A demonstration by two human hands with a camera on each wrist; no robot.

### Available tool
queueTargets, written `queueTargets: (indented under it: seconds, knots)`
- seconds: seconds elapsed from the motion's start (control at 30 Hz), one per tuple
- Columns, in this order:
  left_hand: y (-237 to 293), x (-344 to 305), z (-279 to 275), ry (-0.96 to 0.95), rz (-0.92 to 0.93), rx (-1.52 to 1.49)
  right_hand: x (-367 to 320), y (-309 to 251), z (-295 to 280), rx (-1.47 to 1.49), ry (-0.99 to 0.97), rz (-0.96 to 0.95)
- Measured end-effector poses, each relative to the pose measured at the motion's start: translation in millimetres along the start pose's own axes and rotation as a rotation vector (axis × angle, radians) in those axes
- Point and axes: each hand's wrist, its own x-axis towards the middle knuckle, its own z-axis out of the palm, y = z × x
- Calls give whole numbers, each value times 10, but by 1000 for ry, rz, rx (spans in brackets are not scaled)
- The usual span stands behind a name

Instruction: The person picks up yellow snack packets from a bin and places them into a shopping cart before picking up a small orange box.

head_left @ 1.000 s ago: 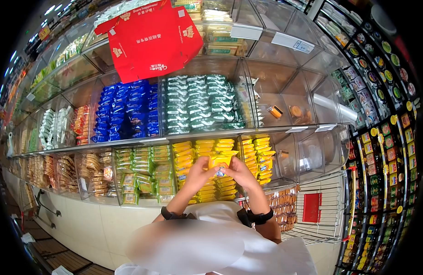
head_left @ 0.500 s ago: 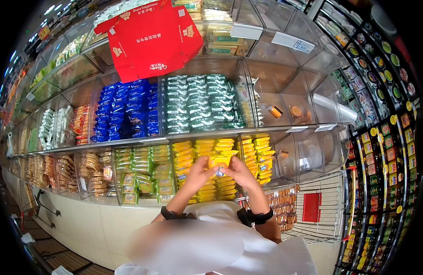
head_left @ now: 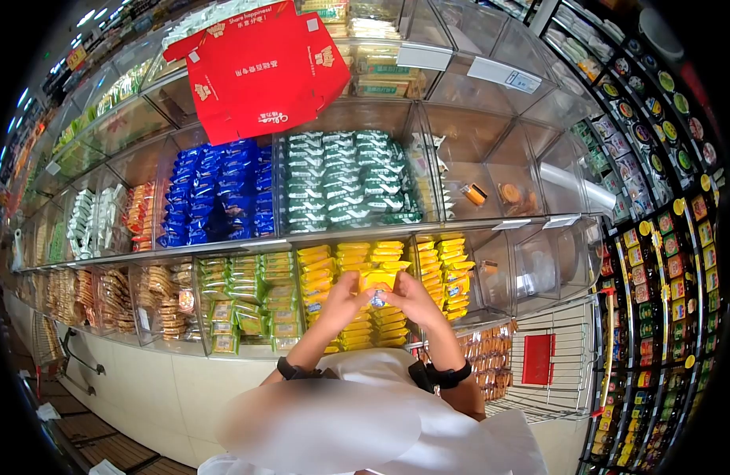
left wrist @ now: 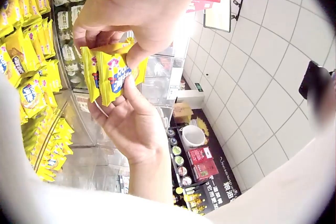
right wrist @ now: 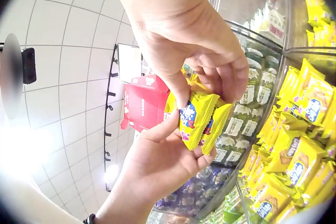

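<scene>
Both hands pinch small yellow snack packets over a bin of matching yellow packets [head_left: 388, 328] in the head view. The left hand [head_left: 346, 298] grips one side and the right hand [head_left: 412, 298] the other. In the left wrist view at least two packets [left wrist: 115, 74] lie face to face, the left hand [left wrist: 142, 19] above them and the right hand [left wrist: 139, 129] below. The right wrist view has the packets [right wrist: 197, 119] between the right hand [right wrist: 194, 50] on top and the left hand [right wrist: 157, 161] underneath. Fingertips behind the packets are partly hidden.
Clear bins hold blue packets [head_left: 222, 190], dark green packets [head_left: 349, 178] and light green packets [head_left: 246, 297]. A red cardboard sheet [head_left: 262, 75] lies on the upper bins. To the right stand a shopping cart [head_left: 563, 356] and tall shelves [head_left: 657, 277].
</scene>
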Motion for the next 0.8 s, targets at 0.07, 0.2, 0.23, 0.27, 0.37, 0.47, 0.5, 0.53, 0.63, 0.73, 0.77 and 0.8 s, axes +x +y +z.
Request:
queueTargets:
  seconds: [0.07,0.2,0.23,0.27,0.37,0.47,0.5,0.53,0.63,0.73,0.77,0.8]
  knots:
    - [-19,5,1,-7,-3,12,-1,-9,-2,-3,-1,3]
    - [76,-16,24,-19,-14,21,8,21,-4,-4,-4,-1]
    - [91,-19,26,-17,-12,22,14,38,-1,2,-4,-6]
    - [69,-14,23,-11,-2,26,21,59,-1,10,-6,-10]
    - [-26,3,8,4,21,46,32,95,0,19,-10,-14]
    - [-30,1,6,-2,7,65,34,101,-1,16,-16,-15]
    - [10,-5,9,-13,-16,59,36,107,0,27,-20,-19]
    - [33,-7,14,-24,-38,52,40,116,0,38,-24,-23]
    - [-1,0,36,27,61,20,60,195,7,60,-9,-35]
    - [100,-24,31,25,25,33,79,238,11,55,-2,-82]
    - [134,-33,31,23,18,30,83,255,6,44,-1,-73]
    - [164,-40,30,20,11,27,87,275,-2,33,-1,-64]
